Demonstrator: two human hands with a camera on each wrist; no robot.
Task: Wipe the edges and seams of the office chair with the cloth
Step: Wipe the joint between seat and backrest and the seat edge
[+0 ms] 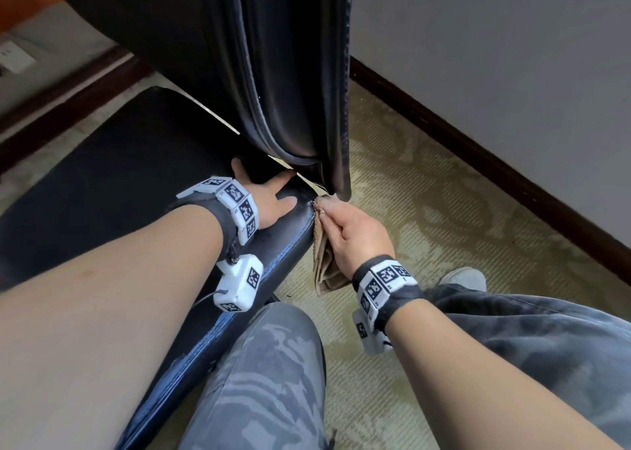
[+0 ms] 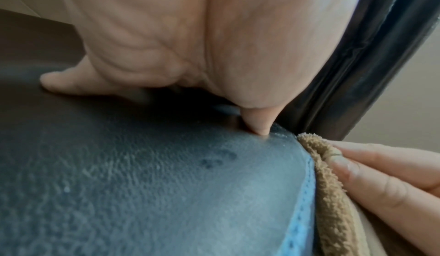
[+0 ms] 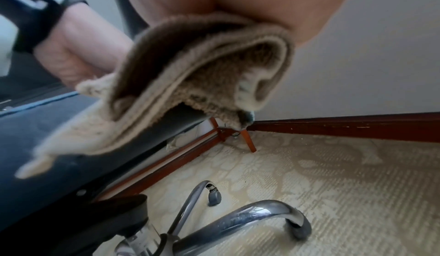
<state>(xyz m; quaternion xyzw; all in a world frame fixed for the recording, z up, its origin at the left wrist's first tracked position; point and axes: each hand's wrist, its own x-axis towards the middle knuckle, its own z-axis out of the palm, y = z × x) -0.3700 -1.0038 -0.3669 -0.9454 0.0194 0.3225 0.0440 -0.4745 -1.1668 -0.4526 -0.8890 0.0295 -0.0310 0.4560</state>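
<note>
The right hand (image 1: 362, 241) grasps a folded tan cloth (image 1: 324, 265), fingers curled round it, and holds it against the side edge of the office chair (image 1: 143, 162) seat, at the rear corner where blue stitching runs along the seam; the cloth's upper end sits just below the foot of the backrest (image 1: 273, 74), and its loose folds hang down under the palm; just beside this grip, on the seat top, the left hand (image 1: 269, 198) lies flat with fingers spread and straight, holding nothing, thumb tip pressed to the leather near the cloth. The seat leather is dark, grained and scuffed, with a dull sheen by the thumb; below the gripped cloth the chrome base legs (image 3: 240, 220) curve out to casters on a pale patterned carpet (image 1: 461, 210); beyond the grip a dark reddish skirting board (image 1: 512, 183) meets a plain grey wall (image 1: 495, 56). The person's camouflage-trousered knees (image 1: 259, 381) are near the seat.
</note>
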